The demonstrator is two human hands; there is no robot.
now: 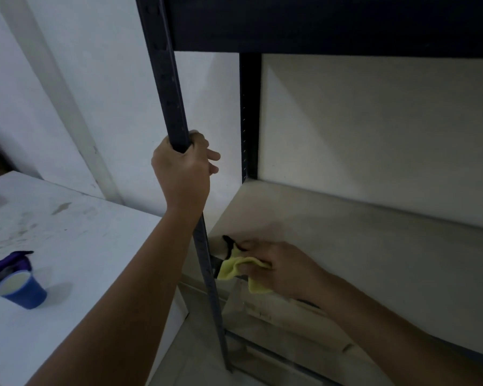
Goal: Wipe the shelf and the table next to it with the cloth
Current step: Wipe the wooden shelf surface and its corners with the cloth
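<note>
The shelf board [346, 240] is best wiped with flat, overlapping strokes from its front left corner, the frame kept steadied. The right hand [287, 271] is closed in a grip on the yellow cloth [234, 267], pressed there; the left hand [183, 169] is wrapped shut around the upright post [169, 87]. The desk [81, 246] is judged not yet wiped.

A pale shelf board [360, 246] sits in a dark metal frame [173, 107], a yellow cloth [234, 267] at its front-left corner. Beside it, a white table [81, 246] carries a blue cup [23, 291] and what may be purple fabric [7, 264].
</note>
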